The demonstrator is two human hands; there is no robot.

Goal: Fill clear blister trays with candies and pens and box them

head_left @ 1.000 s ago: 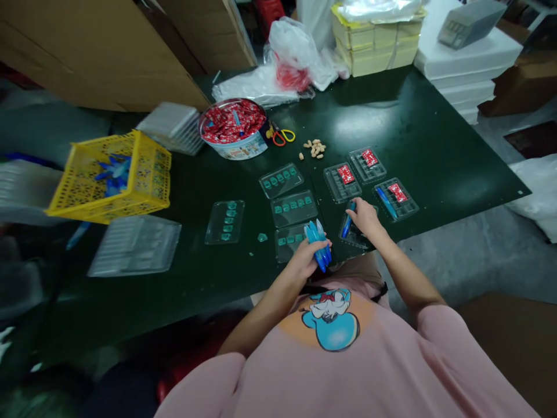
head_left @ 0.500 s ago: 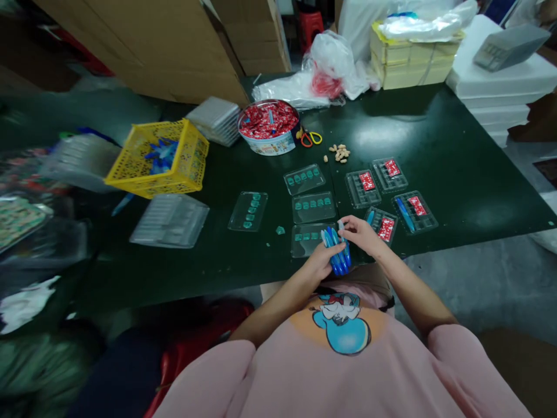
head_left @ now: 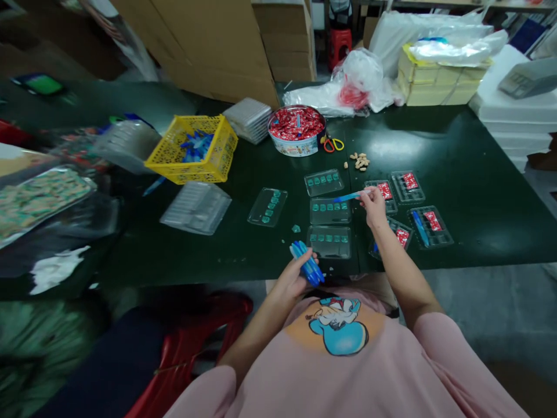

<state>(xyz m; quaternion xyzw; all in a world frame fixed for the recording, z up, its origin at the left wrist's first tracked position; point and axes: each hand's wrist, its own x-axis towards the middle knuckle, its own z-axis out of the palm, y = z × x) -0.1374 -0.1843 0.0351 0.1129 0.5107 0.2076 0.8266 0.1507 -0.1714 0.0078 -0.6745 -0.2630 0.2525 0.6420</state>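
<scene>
Near the table's front edge, my left hand is closed round a bundle of blue pen-like sticks with paler ends. My right hand pinches a single blue pen-like stick, which points left above a clear plastic lid with a row of teal pieces. Beside that hand lies a clear compartment tray with a red patterned packet. Another tray, farther right, holds a blue stick and a red packet. My right forearm partly covers the nearest tray.
A yellow basket of blue sticks stands left, behind stacked clear trays. A round tin of red packets, scissors and peanuts lie farther back. More lids with teal pieces are spread across the dark green table.
My right hand has moved away from the bundle, up and forward, with one stick. My left hand, still round the bundle, is lower and farther left. The view has shifted left.
</scene>
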